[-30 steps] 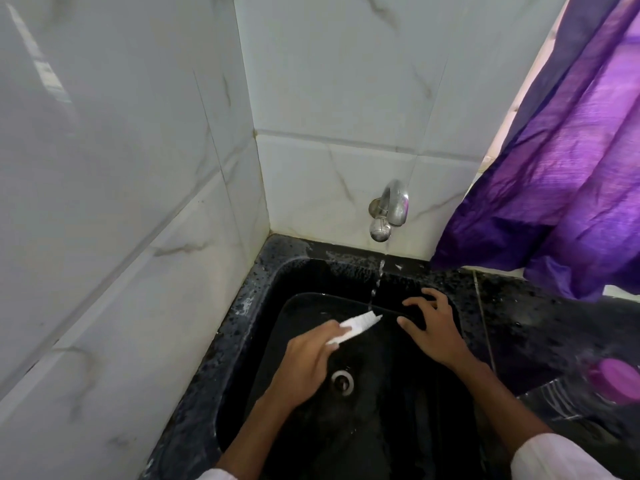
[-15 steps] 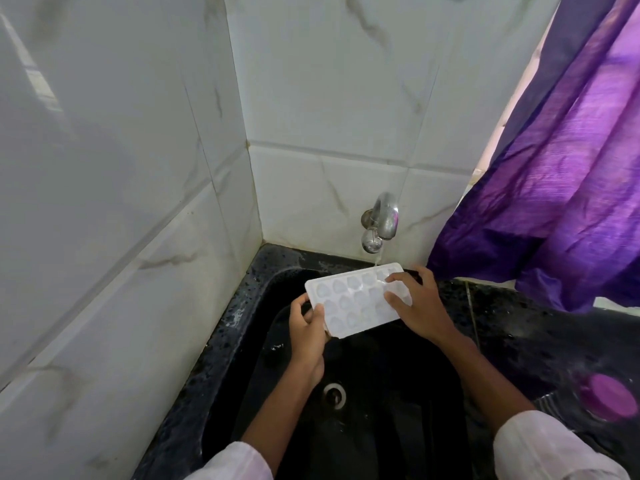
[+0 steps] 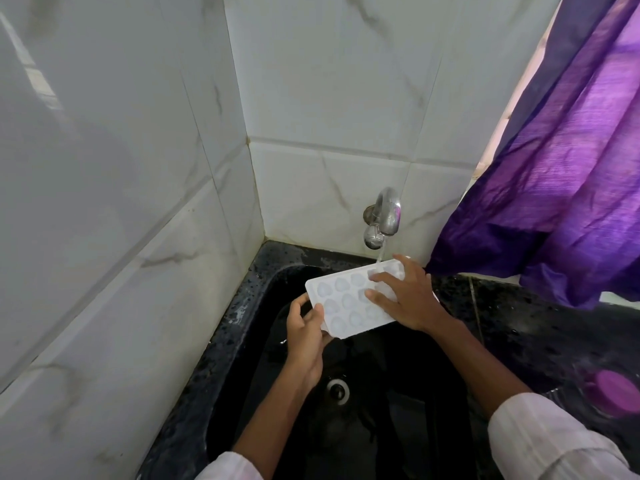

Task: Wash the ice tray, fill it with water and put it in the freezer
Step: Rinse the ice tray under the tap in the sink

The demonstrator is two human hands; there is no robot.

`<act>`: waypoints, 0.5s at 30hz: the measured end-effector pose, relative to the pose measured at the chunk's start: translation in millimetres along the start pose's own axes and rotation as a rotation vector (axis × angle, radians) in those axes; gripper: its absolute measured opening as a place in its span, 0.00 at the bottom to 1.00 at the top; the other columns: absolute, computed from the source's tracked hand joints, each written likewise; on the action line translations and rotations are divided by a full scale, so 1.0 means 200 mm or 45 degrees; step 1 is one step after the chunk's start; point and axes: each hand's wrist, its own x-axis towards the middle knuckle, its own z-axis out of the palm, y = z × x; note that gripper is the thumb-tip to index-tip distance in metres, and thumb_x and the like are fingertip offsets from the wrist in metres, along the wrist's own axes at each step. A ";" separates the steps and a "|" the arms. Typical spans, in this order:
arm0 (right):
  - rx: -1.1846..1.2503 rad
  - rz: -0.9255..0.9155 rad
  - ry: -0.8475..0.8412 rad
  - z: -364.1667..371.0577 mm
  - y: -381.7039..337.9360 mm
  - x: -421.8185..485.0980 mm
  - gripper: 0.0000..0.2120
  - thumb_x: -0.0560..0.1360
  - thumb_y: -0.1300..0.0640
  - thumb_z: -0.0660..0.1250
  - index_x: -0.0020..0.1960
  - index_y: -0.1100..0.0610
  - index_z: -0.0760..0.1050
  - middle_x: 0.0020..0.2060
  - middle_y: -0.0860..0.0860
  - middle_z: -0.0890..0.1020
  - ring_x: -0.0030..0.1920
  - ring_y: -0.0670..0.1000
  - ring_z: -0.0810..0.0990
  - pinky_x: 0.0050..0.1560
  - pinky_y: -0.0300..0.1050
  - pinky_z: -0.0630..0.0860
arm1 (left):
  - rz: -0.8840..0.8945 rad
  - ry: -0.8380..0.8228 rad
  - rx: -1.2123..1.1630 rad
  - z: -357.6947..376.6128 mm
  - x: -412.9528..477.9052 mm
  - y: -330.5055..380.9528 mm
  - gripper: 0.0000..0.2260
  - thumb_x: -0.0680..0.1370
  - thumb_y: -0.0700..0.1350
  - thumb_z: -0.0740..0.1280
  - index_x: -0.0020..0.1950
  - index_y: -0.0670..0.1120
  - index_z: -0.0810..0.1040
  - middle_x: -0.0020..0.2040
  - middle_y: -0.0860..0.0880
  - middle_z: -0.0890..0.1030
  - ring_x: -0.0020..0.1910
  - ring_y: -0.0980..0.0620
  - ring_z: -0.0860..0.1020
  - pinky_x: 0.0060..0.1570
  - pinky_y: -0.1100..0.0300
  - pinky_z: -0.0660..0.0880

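Note:
A white ice tray (image 3: 341, 301) with rows of rounded cups is held flat above the black sink (image 3: 263, 327), its cups facing up. My left hand (image 3: 306, 336) grips its near left corner, thumb on top. My right hand (image 3: 403, 296) lies over the tray's right part, fingers spread and rubbing the cups, thumb side at the far edge. A thin stream of water falls from the chrome tap (image 3: 382, 216) onto the tray's far right corner.
White marble-look tiles form the wall corner behind and to the left. A purple curtain (image 3: 554, 174) hangs at the right over the black speckled counter (image 3: 512, 323). A container with a purple lid (image 3: 616, 393) stands at the right edge. The drain (image 3: 337, 391) lies below the tray.
The tray went from edge-on under the water to flat with its cups up. My right hand moved from the sink rim onto the tray and slid further over its cups.

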 end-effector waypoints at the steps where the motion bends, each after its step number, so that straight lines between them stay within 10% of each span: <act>1: -0.013 0.000 0.001 0.00 0.00 0.00 0.30 0.69 0.23 0.52 0.62 0.36 0.73 0.78 0.52 0.54 0.78 0.56 0.48 0.74 0.69 0.50 | 0.005 -0.004 0.003 0.00 0.00 0.00 0.13 0.84 0.40 0.61 0.68 0.49 0.70 0.59 0.45 0.83 0.56 0.44 0.83 0.43 0.53 0.82; 15: 0.072 0.074 -0.059 -0.03 -0.06 -0.02 0.25 0.72 0.28 0.59 0.64 0.37 0.74 0.78 0.51 0.55 0.78 0.54 0.45 0.74 0.67 0.44 | 0.021 -0.039 -0.024 -0.02 -0.02 0.01 0.13 0.84 0.39 0.61 0.69 0.49 0.71 0.56 0.47 0.84 0.55 0.44 0.83 0.44 0.52 0.82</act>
